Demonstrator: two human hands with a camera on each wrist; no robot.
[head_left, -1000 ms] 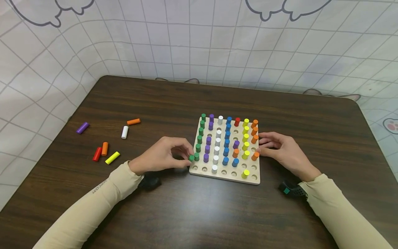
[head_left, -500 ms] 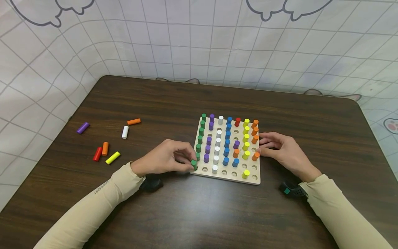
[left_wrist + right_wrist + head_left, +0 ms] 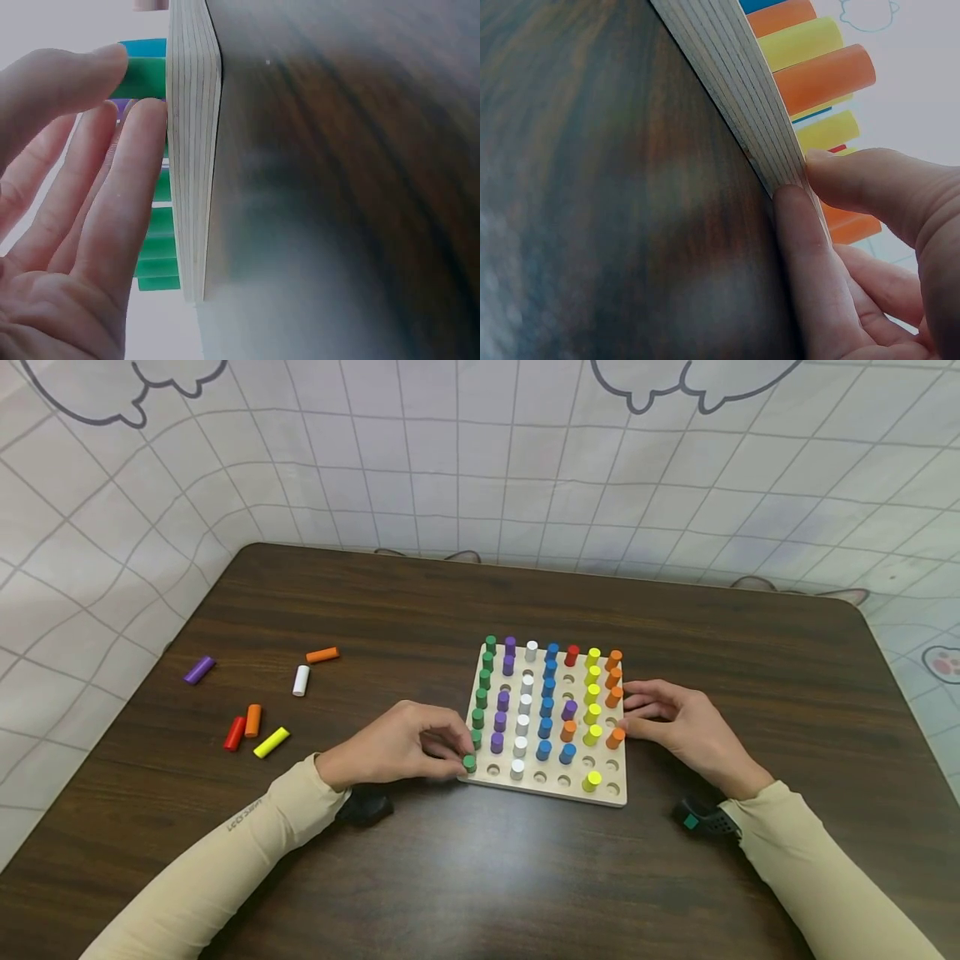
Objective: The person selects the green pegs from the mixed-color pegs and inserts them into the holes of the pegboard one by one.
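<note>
A square wooden pegboard [image 3: 528, 783] lies flat on the table, bearing upright pegs in green, purple, white, blue, red, yellow and orange. My left hand [image 3: 405, 739] is at its near left corner, where thumb and fingers pinch a green peg [image 3: 469, 764]. That peg stands upright at the front of the green column, its base against the board in the left wrist view. On the opposite side, my right hand [image 3: 690, 727] grips the board's right edge. The right wrist view has the thumb on the upper face, beside an orange peg [image 3: 847, 221], and a finger along the edge.
Loose pegs lie on the left of the dark table [image 3: 480, 877]: purple [image 3: 199, 670], red [image 3: 234, 733], yellow [image 3: 272, 742], white [image 3: 301, 680] and two orange ones [image 3: 253, 720]. A patterned cloth [image 3: 480, 460] hangs behind the table.
My left hand has brought the green peg from the board's left edge to the front left corner hole, and the peg now sits lower. My right hand has stayed at the board.
</note>
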